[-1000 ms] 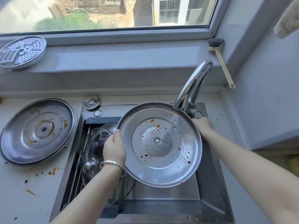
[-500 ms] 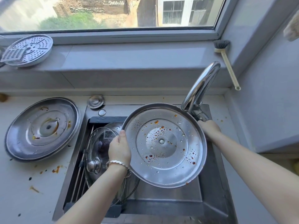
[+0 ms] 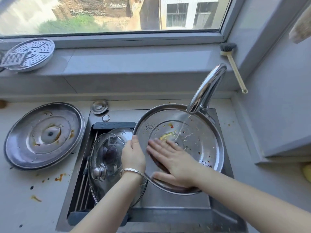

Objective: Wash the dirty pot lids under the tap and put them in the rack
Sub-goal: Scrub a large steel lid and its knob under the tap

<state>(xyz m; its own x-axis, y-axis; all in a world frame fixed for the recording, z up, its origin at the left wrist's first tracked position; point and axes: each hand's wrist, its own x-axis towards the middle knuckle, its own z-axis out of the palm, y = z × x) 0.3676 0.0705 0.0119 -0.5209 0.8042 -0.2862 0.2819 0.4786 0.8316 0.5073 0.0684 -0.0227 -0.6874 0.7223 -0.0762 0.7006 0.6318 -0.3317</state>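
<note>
The water is on now. Half a second ago the tap [image 3: 207,88] was dry and your right hand [image 3: 175,163] was over by its base. Now a thin stream runs down onto the steel lid [image 3: 203,148], and your right hand has come across to lie flat inside it, fingers [image 3: 157,146] spread apart and pressed on the wet metal. It grips nothing; it looks blurred, so you are likely rubbing.

Your left hand [image 3: 133,155] is still on the left rim of the lid, fingers clamped around the edge, holding the lid tilted over the sink [image 3: 168,209] under the tap.

So the washing of this lid has begun. Some orange and red spots already look smeared near the middle, where the water hits. More red spots sit near the lower right edge, and those look not yet cleaned.

The glass lid [image 3: 107,165] leans in the rack [image 3: 84,187] on the left side of the sink, just beside your left hand. Another dirty lid [image 3: 43,135] waits on the table [image 3: 33,207], with brown stains on it. It looks like that one comes after this.
</note>
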